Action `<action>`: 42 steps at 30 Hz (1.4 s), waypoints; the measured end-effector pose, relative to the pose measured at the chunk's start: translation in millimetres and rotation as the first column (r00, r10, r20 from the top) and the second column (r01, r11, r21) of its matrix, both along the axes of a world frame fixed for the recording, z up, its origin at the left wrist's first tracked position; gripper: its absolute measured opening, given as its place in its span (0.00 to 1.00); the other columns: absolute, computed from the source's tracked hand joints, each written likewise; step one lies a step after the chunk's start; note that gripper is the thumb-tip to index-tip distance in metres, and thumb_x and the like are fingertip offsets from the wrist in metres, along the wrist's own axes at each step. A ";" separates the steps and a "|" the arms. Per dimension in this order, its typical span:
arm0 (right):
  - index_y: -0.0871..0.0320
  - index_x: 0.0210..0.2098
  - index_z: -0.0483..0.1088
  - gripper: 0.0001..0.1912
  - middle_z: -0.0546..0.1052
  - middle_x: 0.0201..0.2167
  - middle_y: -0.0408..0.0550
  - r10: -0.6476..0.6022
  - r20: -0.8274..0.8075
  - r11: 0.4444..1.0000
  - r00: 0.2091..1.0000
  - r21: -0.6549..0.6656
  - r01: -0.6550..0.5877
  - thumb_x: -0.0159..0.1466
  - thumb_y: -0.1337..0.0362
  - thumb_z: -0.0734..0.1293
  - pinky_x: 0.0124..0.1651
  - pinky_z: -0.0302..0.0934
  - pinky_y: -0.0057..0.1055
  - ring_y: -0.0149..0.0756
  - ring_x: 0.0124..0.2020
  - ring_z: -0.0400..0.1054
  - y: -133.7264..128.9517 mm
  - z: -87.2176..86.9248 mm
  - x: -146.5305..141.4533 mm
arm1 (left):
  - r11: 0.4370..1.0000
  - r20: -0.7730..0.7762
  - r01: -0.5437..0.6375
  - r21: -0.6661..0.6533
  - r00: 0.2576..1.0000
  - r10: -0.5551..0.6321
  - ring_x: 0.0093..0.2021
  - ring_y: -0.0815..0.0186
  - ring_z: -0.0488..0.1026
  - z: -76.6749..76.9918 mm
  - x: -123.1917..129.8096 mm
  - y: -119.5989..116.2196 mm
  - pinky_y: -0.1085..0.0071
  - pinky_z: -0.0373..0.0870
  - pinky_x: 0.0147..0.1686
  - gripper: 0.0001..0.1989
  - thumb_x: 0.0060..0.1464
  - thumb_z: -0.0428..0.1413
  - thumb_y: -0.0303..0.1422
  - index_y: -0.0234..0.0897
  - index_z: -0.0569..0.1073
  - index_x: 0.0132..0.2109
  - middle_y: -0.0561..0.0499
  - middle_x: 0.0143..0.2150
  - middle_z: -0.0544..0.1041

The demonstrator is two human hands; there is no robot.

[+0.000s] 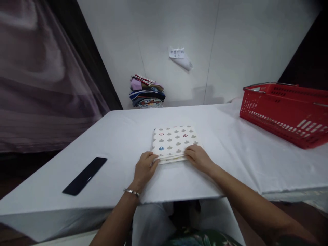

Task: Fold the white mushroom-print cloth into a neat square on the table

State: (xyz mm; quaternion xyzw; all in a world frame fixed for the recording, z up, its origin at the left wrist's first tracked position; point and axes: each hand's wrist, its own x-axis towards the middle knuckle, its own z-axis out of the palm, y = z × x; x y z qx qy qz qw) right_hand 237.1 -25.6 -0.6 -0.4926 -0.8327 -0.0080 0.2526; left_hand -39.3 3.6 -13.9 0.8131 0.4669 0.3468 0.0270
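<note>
A folded white cloth (pixel 174 139) with small grey, red and blue motifs lies flat on the white-covered table (pixel 123 136), its folded layers showing along the near edge. My left hand (pixel 146 166) pinches the near left corner between thumb and fingers. On the near right part of the same edge, my right hand (pixel 198 157) grips the cloth, its fingertips curled onto the fabric. A silvery bracelet circles my left wrist.
A flat black object (pixel 85 176) lies on the table at left. The red plastic basket (pixel 284 112) stands at the right. Beyond the far edge, a pile of folded fabrics (pixel 147 92) is against the wall. A purplish curtain (pixel 43 82) hangs at left.
</note>
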 end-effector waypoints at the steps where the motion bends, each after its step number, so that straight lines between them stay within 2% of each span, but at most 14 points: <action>1: 0.58 0.40 0.72 0.11 0.73 0.38 0.51 -0.018 -0.013 1.000 1.000 0.014 0.018 0.65 0.65 0.58 0.43 0.57 0.36 0.39 0.40 0.63 -3.0 -2.3 8.7 | 1.000 0.003 0.002 0.004 1.000 -0.002 0.43 0.63 0.69 0.0 0.3 -0.1 0.66 0.70 0.43 0.07 0.55 0.52 0.34 0.42 0.74 0.40 0.50 0.41 0.72; 4: 0.57 0.42 0.71 0.12 0.72 0.39 0.51 -0.048 -0.058 0.997 0.997 0.052 0.051 0.66 0.66 0.58 0.43 0.59 0.38 0.39 0.41 0.64 -8.7 -9.3 21.9 | 1.000 0.010 0.015 0.016 1.000 -0.015 0.43 0.64 0.69 0.6 0.9 -0.8 0.67 0.70 0.42 0.07 0.55 0.52 0.31 0.42 0.73 0.39 0.50 0.39 0.72; 7: 0.57 0.41 0.71 0.11 0.72 0.39 0.52 -0.065 -0.096 0.995 0.993 0.071 0.072 0.66 0.67 0.57 0.43 0.60 0.38 0.39 0.41 0.64 -11.0 -13.7 20.3 | 0.999 0.021 0.012 0.031 1.000 -0.013 0.42 0.64 0.69 1.9 0.2 -2.4 0.68 0.70 0.41 0.07 0.55 0.50 0.31 0.41 0.73 0.38 0.50 0.39 0.72; 16: 0.55 0.35 0.70 0.10 0.72 0.34 0.49 -0.045 -0.123 0.996 0.991 0.076 0.054 0.65 0.68 0.57 0.40 0.61 0.37 0.38 0.36 0.65 -11.1 -11.9 17.4 | 0.999 -0.013 0.026 0.038 1.000 -0.025 0.39 0.65 0.69 4.6 1.4 -5.6 0.68 0.70 0.38 0.09 0.52 0.49 0.27 0.42 0.73 0.37 0.51 0.37 0.72; 20: 0.56 0.37 0.70 0.09 0.71 0.34 0.49 -0.040 -0.120 0.997 0.992 0.060 0.047 0.64 0.69 0.58 0.40 0.60 0.36 0.38 0.36 0.64 -10.1 -13.5 17.9 | 0.999 0.014 0.046 0.024 0.999 -0.046 0.39 0.65 0.69 5.1 0.8 -8.3 0.68 0.69 0.38 0.09 0.49 0.50 0.24 0.41 0.71 0.35 0.51 0.36 0.72; 23: 0.56 0.39 0.70 0.09 0.71 0.34 0.49 -0.038 -0.126 0.998 0.991 0.048 0.044 0.63 0.68 0.59 0.41 0.60 0.36 0.38 0.37 0.64 -8.3 -14.8 17.8 | 0.999 0.022 0.036 0.018 0.999 -0.036 0.35 0.66 0.68 13.6 3.8 -7.4 0.68 0.67 0.36 0.05 0.50 0.50 0.26 0.40 0.68 0.30 0.52 0.31 0.70; 26: 0.56 0.38 0.71 0.09 0.70 0.34 0.49 -0.042 -0.140 0.998 0.989 0.035 0.048 0.63 0.67 0.60 0.41 0.60 0.36 0.38 0.37 0.64 -6.6 -14.5 17.0 | 0.999 0.008 0.004 0.044 1.000 -0.004 0.34 0.65 0.68 30.7 16.8 2.9 0.67 0.67 0.37 0.07 0.54 0.50 0.31 0.40 0.67 0.27 0.52 0.29 0.70; 28: 0.56 0.38 0.71 0.09 0.71 0.34 0.49 -0.052 -0.156 0.998 0.986 0.028 0.057 0.63 0.67 0.60 0.41 0.60 0.36 0.38 0.38 0.64 -6.4 -13.9 16.4 | 0.999 0.029 0.004 0.042 1.000 -0.005 0.39 0.64 0.69 41.3 29.9 16.0 0.66 0.67 0.42 0.07 0.56 0.49 0.32 0.40 0.70 0.31 0.51 0.34 0.73; 30: 0.56 0.38 0.72 0.09 0.71 0.34 0.49 -0.052 -0.164 0.998 0.985 0.022 0.056 0.62 0.67 0.60 0.41 0.60 0.36 0.38 0.37 0.64 -7.4 -13.2 16.4 | 0.999 0.044 0.034 -0.004 0.998 -0.033 0.49 0.63 0.68 45.5 42.6 31.3 0.64 0.64 0.50 0.08 0.57 0.49 0.34 0.41 0.72 0.39 0.48 0.46 0.74; 33: 0.56 0.37 0.72 0.09 0.71 0.34 0.49 -0.041 -0.169 0.999 0.985 0.001 0.042 0.62 0.67 0.60 0.41 0.60 0.36 0.38 0.37 0.64 -10.3 -10.0 18.2 | 0.986 -0.062 -0.009 -0.166 0.998 -0.001 0.62 0.54 0.57 35.4 54.4 49.6 0.53 0.54 0.58 0.17 0.55 0.52 0.39 0.39 0.70 0.50 0.43 0.61 0.64; 36: 0.55 0.33 0.73 0.09 0.72 0.32 0.47 -0.057 -0.191 0.994 0.980 -0.102 0.038 0.61 0.66 0.61 0.38 0.61 0.33 0.36 0.35 0.66 -8.6 1.1 19.0 | 0.942 -0.159 -0.108 -0.318 0.986 0.059 0.66 0.50 0.49 16.7 56.2 56.5 0.44 0.47 0.59 0.23 0.56 0.49 0.45 0.41 0.66 0.56 0.41 0.66 0.56; 39: 0.56 0.26 0.72 0.14 0.72 0.27 0.45 -0.088 -0.198 0.974 0.976 -0.224 0.042 0.63 0.64 0.59 0.35 0.60 0.30 0.34 0.30 0.67 8.6 19.4 12.0 | 0.926 -0.238 -0.135 -0.353 0.970 0.051 0.68 0.52 0.43 6.1 54.3 56.9 0.43 0.43 0.60 0.26 0.59 0.43 0.47 0.42 0.61 0.60 0.43 0.68 0.51; 41: 0.56 0.29 0.74 0.15 0.74 0.30 0.47 -0.094 -0.212 0.975 0.973 -0.217 0.047 0.64 0.62 0.57 0.39 0.61 0.31 0.36 0.35 0.68 29.4 29.6 3.1 | 0.917 -0.304 -0.167 -0.362 0.951 0.053 0.68 0.54 0.41 5.2 53.9 57.3 0.45 0.42 0.61 0.28 0.59 0.41 0.49 0.43 0.58 0.62 0.45 0.69 0.47; 42: 0.57 0.36 0.74 0.15 0.75 0.37 0.49 -0.091 -0.225 0.979 0.970 -0.196 0.047 0.65 0.60 0.57 0.44 0.60 0.32 0.37 0.41 0.68 41.3 32.4 -1.4 | 0.912 -0.335 -0.186 -0.366 0.940 0.058 0.68 0.55 0.39 5.7 54.0 57.8 0.46 0.41 0.62 0.29 0.59 0.40 0.50 0.43 0.57 0.63 0.46 0.69 0.46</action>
